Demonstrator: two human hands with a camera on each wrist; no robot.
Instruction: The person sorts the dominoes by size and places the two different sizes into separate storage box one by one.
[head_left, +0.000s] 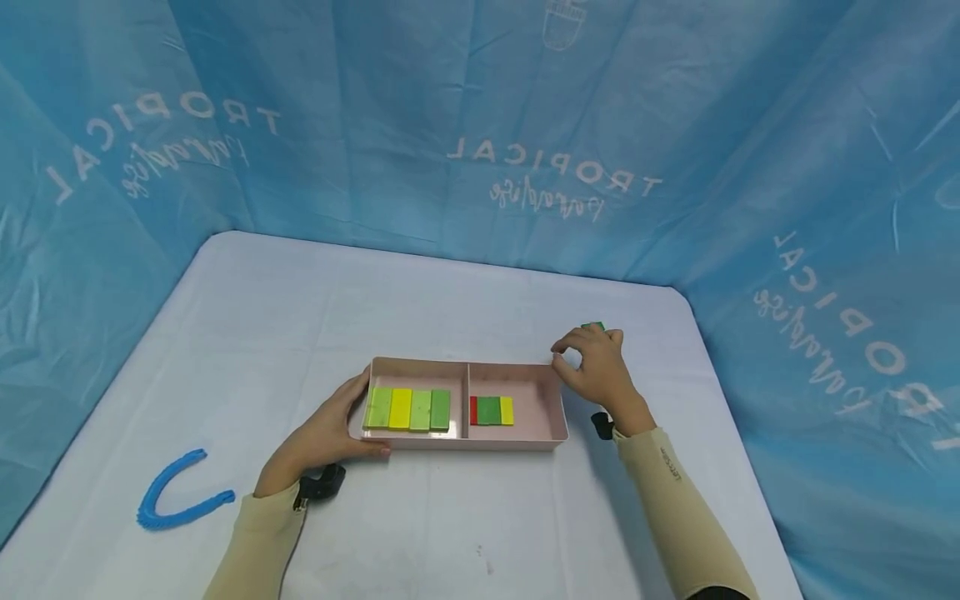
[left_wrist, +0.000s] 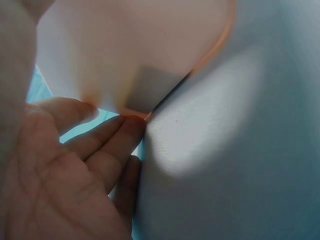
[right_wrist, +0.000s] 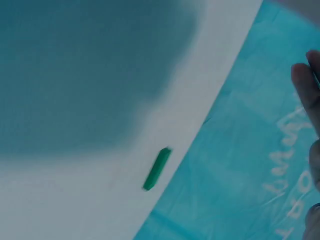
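Observation:
A pale pink box (head_left: 517, 445) with two compartments lies on the white table. My left hand (head_left: 324, 435) grips its left end, thumb along the front wall and fingers at the left side; the left wrist view shows the fingertips against the box edge. Several green and yellow blocks (head_left: 401, 408) form a row in the left compartment. The right one holds a red block (head_left: 473, 410), a green block (head_left: 489, 410) and a yellow block (head_left: 507, 410). Over the box's far right corner is my right hand (head_left: 600, 371), thumb and forefinger bent, nothing visible between them.
Another green block (right_wrist: 157, 169) lies on the table beyond my right hand, partly hidden in the head view. A curved blue fuzzy strip (head_left: 153, 500) rests at the left. Blue printed curtains (head_left: 420, 125) stand along the table's far and side edges.

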